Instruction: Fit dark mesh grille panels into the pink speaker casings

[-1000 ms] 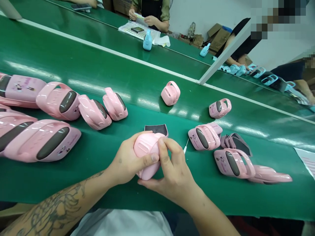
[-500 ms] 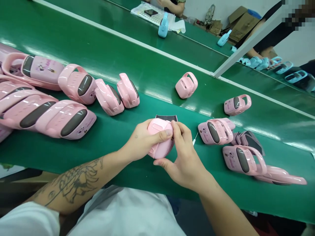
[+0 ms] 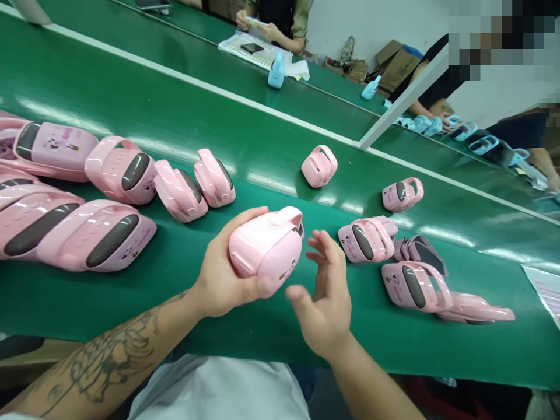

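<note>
My left hand is wrapped round a pink plastic device with a handle, holding it tilted above the green belt. My right hand hovers just right of it, fingers spread and holding nothing. Finished pink devices lie to the right, next to a stack of dark panels. Several more pink devices are crowded at the left, and two stand farther back on the belt.
A white divider crosses the belt at the right. Beyond it, other people sit at the far side with light blue devices, papers and a phone. Cardboard boxes stand at the back.
My right hand has come off the pink device and opened. My left hand has lifted and turned the device so its handle faces up.
</note>
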Demonstrator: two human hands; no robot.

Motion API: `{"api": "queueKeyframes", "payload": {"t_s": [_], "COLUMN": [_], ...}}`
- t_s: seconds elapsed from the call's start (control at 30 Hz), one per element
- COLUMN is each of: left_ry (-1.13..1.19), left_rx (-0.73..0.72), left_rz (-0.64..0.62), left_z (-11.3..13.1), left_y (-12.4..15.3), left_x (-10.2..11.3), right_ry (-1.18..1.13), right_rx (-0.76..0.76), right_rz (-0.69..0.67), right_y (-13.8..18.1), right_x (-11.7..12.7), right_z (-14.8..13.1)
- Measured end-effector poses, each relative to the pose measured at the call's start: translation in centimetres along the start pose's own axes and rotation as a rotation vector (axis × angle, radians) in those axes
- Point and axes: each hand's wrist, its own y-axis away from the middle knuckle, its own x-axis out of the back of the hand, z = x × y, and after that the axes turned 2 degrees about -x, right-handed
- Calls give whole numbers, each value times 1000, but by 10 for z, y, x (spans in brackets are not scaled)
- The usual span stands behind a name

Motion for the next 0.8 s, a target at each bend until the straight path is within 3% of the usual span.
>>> {"api": "queueKeyframes", "payload": {"t_s": [0.03,0.1,0.17,0.23,0.4,0.57,0.8], "left_ry": [43,135,175,124,-113,-307,-296], "left_rx": [-55,-96,-64,2,230,370,437], "left_rz": [-16,-61,-98,-122,-82,-54,-95], "left_z": [-1,-2,-4,-4,2,10,14], "left_y": [1,2,4,8,20,25,30], "left_x": [-1,-4,-5,-1,15,7,5], "right_ry": [-149,-490,-796,-956,-806,-703,-672], "right_rx": [-150,-384,-483,-497,-455,-460,-470], "right_rz": [43,-32,-183,-193,-15,-68,-153], "right_y": [4,11,14,14,14,16,25], "right_x": [-5,-17,-27,-33,-25,-19,-17], "right_z": [2,3,3,2,6,6,12]}}
